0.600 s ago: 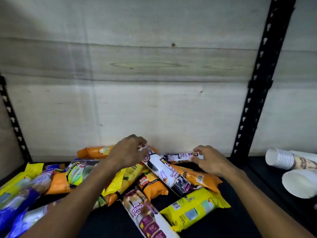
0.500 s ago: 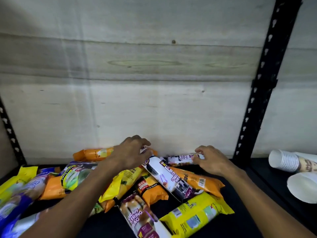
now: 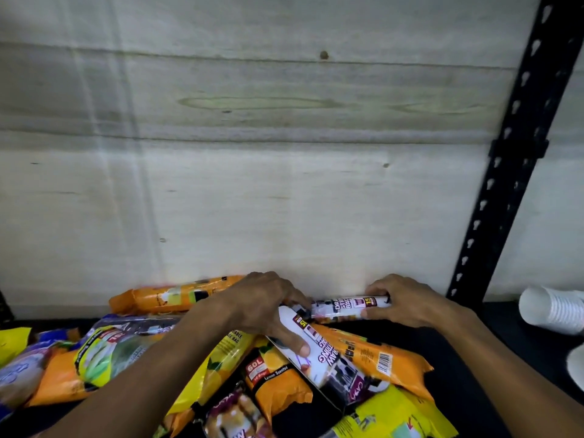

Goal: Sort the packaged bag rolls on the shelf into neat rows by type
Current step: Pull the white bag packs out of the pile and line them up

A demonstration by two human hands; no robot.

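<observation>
Gripping one white roll each: right hand (image 3: 407, 300) clamps the back-edge roll (image 3: 347, 306), axis along the shelf (image 3: 467, 368) back; left hand (image 3: 268, 306) clamps the angled roll (image 3: 328, 358).

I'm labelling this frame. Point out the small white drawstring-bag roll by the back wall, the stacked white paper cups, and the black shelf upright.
small white drawstring-bag roll (image 3: 346, 306), head view, printed label.
stacked white paper cups (image 3: 551, 308), head view, ribbed side.
black shelf upright (image 3: 505, 159), head view, perforated face.

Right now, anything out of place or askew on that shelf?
Yes. The rolls lie in a mixed heap at crossing angles, orange, yellow and white types overlapping, no rows. The left hand presses a white roll lying diagonally; the right hand grips a small roll by the back wall. Paper cups lie tipped over at right.
</observation>
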